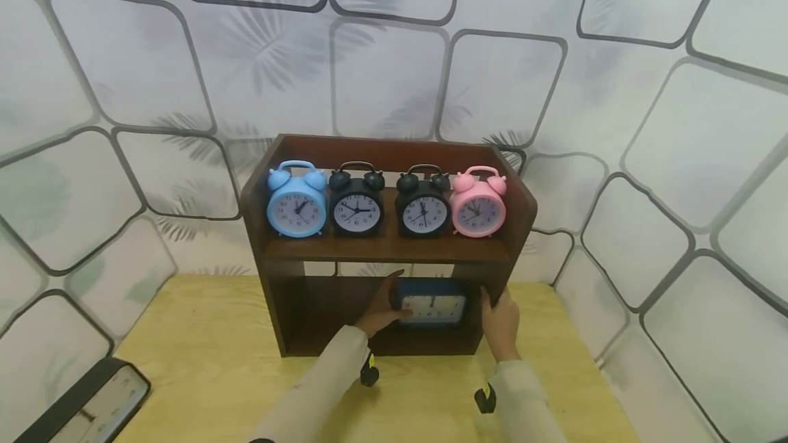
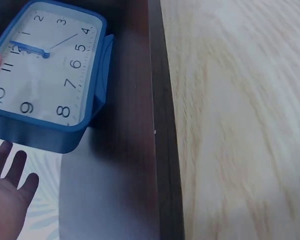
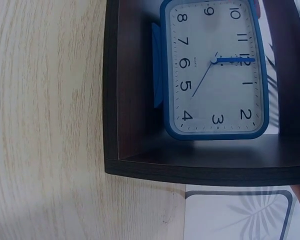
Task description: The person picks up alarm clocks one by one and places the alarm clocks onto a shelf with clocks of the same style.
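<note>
A blue rectangular clock (image 1: 431, 301) with a white face stands in the lower compartment of a dark brown wooden shelf (image 1: 388, 249), toward its right side. My left hand (image 1: 380, 307) is at the clock's left end, its thumb in front of the face. In the left wrist view the other fingers (image 2: 15, 167) are spread, with a gap between them and the clock's side. My right hand (image 1: 501, 320) grips the right side panel of the shelf, thumb inside and fingers outside. The right wrist view shows the clock face (image 3: 217, 70) whole, beside that panel.
On the upper level stand twin-bell alarm clocks: light blue (image 1: 297, 207), two black, including one at the left (image 1: 356, 207), and pink (image 1: 478, 209). A dark rectangular clock (image 1: 98, 402) is at the near left of the wooden table (image 1: 203, 361). Patterned wall (image 1: 388, 81) rises behind.
</note>
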A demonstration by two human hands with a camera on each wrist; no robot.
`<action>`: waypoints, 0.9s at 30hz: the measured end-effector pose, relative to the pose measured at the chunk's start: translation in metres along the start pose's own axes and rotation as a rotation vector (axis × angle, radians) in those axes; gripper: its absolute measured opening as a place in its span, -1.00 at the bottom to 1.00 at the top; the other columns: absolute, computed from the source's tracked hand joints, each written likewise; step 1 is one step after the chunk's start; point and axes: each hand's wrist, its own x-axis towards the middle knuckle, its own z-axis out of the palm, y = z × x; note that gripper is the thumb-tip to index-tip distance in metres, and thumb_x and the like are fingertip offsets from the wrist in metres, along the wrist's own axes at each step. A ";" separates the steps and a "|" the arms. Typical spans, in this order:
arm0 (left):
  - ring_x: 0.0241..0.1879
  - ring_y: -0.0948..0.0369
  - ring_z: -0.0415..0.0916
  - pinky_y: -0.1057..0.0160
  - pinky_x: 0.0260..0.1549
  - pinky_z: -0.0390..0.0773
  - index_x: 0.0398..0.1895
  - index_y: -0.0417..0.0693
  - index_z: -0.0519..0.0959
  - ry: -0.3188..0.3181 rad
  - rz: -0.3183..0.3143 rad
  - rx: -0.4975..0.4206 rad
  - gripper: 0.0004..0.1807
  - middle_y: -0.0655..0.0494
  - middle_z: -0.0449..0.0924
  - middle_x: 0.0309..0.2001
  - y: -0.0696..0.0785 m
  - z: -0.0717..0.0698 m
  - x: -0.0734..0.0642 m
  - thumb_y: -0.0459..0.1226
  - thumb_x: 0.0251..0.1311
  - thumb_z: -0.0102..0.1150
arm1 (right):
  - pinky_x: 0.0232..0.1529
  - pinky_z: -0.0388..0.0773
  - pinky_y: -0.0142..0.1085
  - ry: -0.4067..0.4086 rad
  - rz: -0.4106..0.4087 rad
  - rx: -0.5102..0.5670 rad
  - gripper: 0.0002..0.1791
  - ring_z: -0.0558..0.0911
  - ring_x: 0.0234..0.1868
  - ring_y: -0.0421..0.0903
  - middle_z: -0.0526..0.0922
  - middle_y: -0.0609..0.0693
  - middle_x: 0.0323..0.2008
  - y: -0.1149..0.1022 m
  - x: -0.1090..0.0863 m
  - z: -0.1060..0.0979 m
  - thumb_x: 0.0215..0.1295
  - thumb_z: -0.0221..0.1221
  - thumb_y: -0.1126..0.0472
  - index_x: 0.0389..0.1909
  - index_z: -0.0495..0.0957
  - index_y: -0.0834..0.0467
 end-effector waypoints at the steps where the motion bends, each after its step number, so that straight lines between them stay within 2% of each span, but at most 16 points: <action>1: 0.32 -0.20 0.11 -0.29 0.20 0.18 0.43 -0.01 0.03 0.009 0.017 0.027 -0.02 -0.25 0.13 0.34 0.003 -0.002 -0.002 -0.38 -0.05 0.38 | -0.37 0.44 0.20 0.001 0.001 0.000 -0.72 0.57 -0.39 0.45 0.58 0.51 -0.45 0.000 0.001 0.001 0.20 0.19 0.27 -0.25 0.45 0.46; 8: 0.33 -0.20 0.15 -0.26 0.23 0.18 0.40 -0.10 0.09 0.081 0.104 0.147 -0.10 -0.26 0.20 0.34 0.016 -0.015 -0.021 -0.36 -0.02 0.35 | -0.36 0.43 0.21 -0.002 0.013 -0.011 -0.71 0.56 -0.39 0.47 0.57 0.53 -0.46 0.002 0.005 0.006 0.19 0.18 0.28 -0.24 0.44 0.47; 11: 0.30 -0.18 0.21 -0.22 0.21 0.23 0.37 -0.14 0.13 0.116 0.167 0.201 -0.16 -0.24 0.25 0.31 0.020 -0.019 -0.032 -0.34 0.02 0.33 | -0.34 0.43 0.21 -0.010 0.020 -0.009 -0.70 0.56 -0.37 0.48 0.57 0.54 -0.44 0.001 0.005 0.007 0.21 0.17 0.27 -0.22 0.44 0.48; 15: 0.27 -0.15 0.27 -0.18 0.20 0.29 0.34 -0.18 0.17 0.129 0.231 0.265 -0.25 -0.22 0.28 0.29 0.028 -0.024 -0.051 -0.36 0.08 0.28 | -0.30 0.44 0.21 -0.023 0.033 0.004 -0.68 0.57 -0.32 0.47 0.58 0.54 -0.38 0.001 0.003 0.006 0.23 0.16 0.27 -0.18 0.45 0.48; 20: 0.25 -0.08 0.31 -0.11 0.21 0.31 0.34 -0.12 0.21 0.151 0.236 0.352 -0.27 -0.13 0.33 0.28 0.041 -0.030 -0.073 -0.33 0.09 0.29 | -0.29 0.45 0.22 -0.019 0.044 0.005 -0.68 0.56 -0.31 0.48 0.58 0.54 -0.37 0.001 0.000 0.003 0.23 0.16 0.27 -0.19 0.45 0.49; 27: 0.23 -0.01 0.35 -0.05 0.19 0.35 0.33 -0.08 0.25 0.208 0.256 0.549 -0.27 -0.04 0.39 0.24 0.061 -0.035 -0.105 -0.23 0.08 0.31 | -0.29 0.44 0.23 -0.019 0.044 0.003 -0.69 0.55 -0.31 0.50 0.57 0.56 -0.35 0.001 0.000 0.001 0.23 0.16 0.27 -0.19 0.44 0.49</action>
